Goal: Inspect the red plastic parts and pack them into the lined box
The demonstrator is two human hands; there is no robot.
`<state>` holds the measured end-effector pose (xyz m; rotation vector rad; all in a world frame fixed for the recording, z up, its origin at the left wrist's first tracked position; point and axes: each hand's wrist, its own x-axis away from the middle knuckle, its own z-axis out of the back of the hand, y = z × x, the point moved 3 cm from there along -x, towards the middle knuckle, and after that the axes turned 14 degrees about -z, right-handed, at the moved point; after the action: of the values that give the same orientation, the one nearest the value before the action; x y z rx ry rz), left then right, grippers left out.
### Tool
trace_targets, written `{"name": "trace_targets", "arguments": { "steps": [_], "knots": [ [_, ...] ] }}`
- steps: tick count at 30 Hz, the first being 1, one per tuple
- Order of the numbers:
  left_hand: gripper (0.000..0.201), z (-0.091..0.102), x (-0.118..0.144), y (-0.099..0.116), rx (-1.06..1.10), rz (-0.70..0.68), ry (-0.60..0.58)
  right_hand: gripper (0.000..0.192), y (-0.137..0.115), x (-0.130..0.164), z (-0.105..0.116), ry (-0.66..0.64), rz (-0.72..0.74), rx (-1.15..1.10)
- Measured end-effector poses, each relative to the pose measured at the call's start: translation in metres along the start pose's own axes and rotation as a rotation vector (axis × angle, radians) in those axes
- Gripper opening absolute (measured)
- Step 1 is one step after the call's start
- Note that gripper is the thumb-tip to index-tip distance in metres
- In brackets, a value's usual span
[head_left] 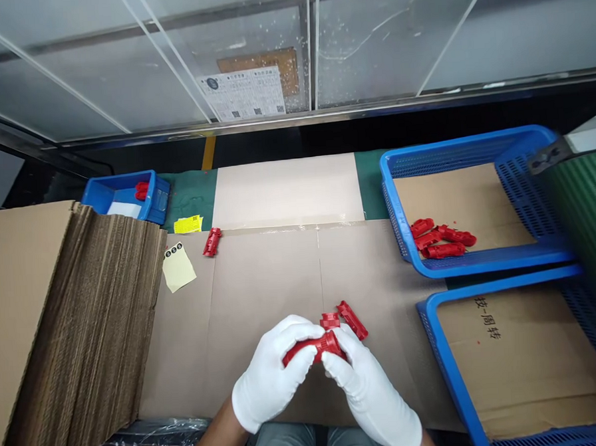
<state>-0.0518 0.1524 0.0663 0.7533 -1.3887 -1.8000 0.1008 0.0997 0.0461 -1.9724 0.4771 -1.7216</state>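
Two gloved hands, left hand [271, 377] and right hand [369, 392], grip one red part [314, 347]; two more [346, 319] lie beside.

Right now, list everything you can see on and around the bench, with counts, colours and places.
held red part: one, red, gripped between both hands
loose red parts: two, red, on the cardboard just beyond the hands
lone red part: one, red, far left of the cardboard sheet
basket parts: about four, red, in the upper basket
upper basket: one, blue, right, cardboard-lined
lower basket: one, blue, near right, cardboard-lined
small bin: one, blue, far left, a red piece inside
cardboard stack: one, brown, left
tag: one, pale yellow, by the stack
label: one, yellow, on the green mat
left hand: white glove
right hand: white glove
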Motion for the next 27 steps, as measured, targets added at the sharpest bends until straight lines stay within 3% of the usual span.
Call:
{"name": "trace_targets", "arguments": {
  "steps": [8, 11, 12, 14, 17, 22, 25, 27],
  "knots": [
    [0.026, 0.005, 0.000, 0.002, 0.122, 0.059, -0.259, 0.050, 0.002, 0.002, -0.001, -0.039, 0.016, -0.026],
    [0.019, 0.003, 0.002, 0.000, 0.155, 0.135, -0.298, 0.046, 0.006, 0.003, -0.007, -0.082, 0.021, 0.004],
    [0.015, 0.003, 0.003, -0.004, 0.185, 0.207, -0.251, 0.046, 0.009, 0.003, -0.009, -0.063, 0.012, 0.014],
    [0.017, 0.001, 0.008, -0.016, 0.224, 0.410, -0.035, 0.046, 0.016, 0.002, -0.012, 0.039, -0.012, 0.053],
    [0.037, -0.004, 0.021, -0.035, 0.237, 0.675, 0.251, 0.039, 0.024, -0.001, -0.016, 0.228, 0.009, 0.178],
    [0.062, -0.016, 0.042, -0.054, 0.308, 0.871, 0.408, 0.031, 0.028, -0.012, -0.022, 0.332, 0.102, 0.331],
    [0.064, -0.022, 0.048, -0.059, 0.376, 0.888, 0.384, 0.029, 0.027, -0.017, -0.022, 0.415, 0.155, 0.387],
    [0.060, -0.025, 0.047, -0.062, 0.551, 0.863, 0.363, 0.025, 0.026, -0.020, -0.021, 0.436, 0.156, 0.409]
  ]
}}
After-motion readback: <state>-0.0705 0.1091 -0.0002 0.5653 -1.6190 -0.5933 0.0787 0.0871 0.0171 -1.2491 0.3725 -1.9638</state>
